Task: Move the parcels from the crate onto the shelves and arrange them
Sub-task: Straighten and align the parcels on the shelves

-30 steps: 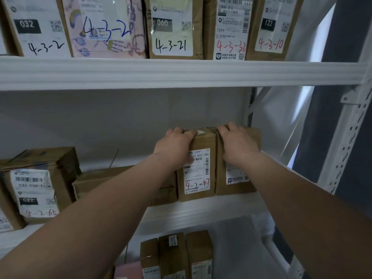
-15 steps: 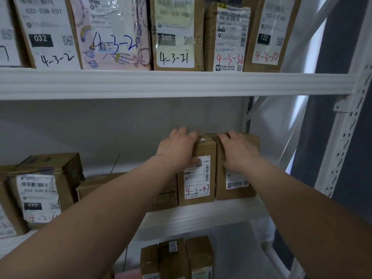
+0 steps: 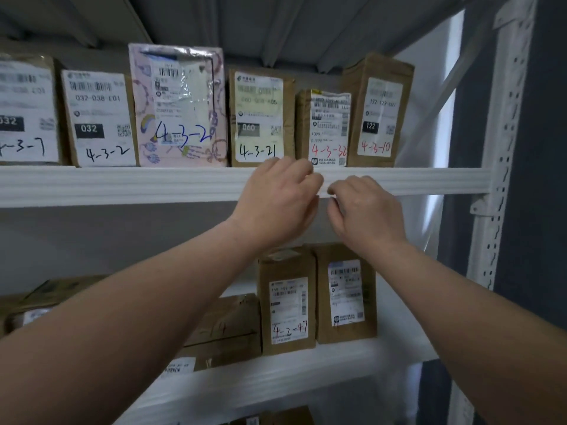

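Two upright brown parcels stand side by side on the middle shelf (image 3: 306, 360): one marked 4-2-47 (image 3: 287, 305) and one to its right (image 3: 346, 294). My left hand (image 3: 276, 204) and my right hand (image 3: 365, 210) are raised above them, in front of the upper shelf's white front edge (image 3: 122, 185). Both hands have loosely curled fingers and hold nothing. The upper shelf carries a row of upright parcels, among them a pink one marked 4-3-2 (image 3: 179, 105), 4-3-21 (image 3: 260, 118), 4-3-36 (image 3: 326, 128) and 4-3-10 (image 3: 379, 110).
A flat brown box (image 3: 227, 326) lies left of the 4-2-47 parcel, with more boxes at far left (image 3: 46, 299). A white perforated upright post (image 3: 503, 167) bounds the rack on the right. Another parcel top (image 3: 276, 418) shows below.
Both hands have let go of the two parcels on the middle shelf and risen to the upper shelf's front edge. The view has tilted upward.
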Demonstrator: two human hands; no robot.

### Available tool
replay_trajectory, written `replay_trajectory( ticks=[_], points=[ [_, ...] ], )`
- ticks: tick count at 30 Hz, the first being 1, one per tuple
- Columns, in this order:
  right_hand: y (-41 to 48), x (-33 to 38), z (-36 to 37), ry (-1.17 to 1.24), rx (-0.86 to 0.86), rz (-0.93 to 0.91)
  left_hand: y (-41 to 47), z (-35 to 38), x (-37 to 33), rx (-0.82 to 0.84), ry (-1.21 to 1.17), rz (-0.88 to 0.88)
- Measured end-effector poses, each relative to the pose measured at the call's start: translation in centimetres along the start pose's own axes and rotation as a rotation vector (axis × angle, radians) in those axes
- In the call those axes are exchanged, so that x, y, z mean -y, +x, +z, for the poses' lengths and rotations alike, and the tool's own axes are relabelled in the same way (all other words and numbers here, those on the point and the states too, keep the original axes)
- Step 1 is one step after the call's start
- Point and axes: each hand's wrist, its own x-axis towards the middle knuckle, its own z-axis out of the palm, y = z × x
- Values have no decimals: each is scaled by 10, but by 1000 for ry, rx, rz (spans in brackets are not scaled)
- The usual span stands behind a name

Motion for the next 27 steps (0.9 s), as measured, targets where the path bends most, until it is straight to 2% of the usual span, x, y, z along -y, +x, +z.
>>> replay_trajectory(
  ticks=[2,3,6,8,13,27],
  points=[
    [18,-5,-9,-4,-62,13,10,-8,11,70,47,-68],
    [26,-6,-12,3,-42,18,14,-12,15,134,53,-108],
    [47,-5,-16,24,247,34,22,-20,26,369,114,-225],
    [57,-2,-14,12,370,9,24,-19,32,443,141,-275],
    [67,6,2,66,537,51,24,-16,43,522,104,-322],
    [75,17,7,176,619,42,22,-6,50,580,60,-327]
  ],
)
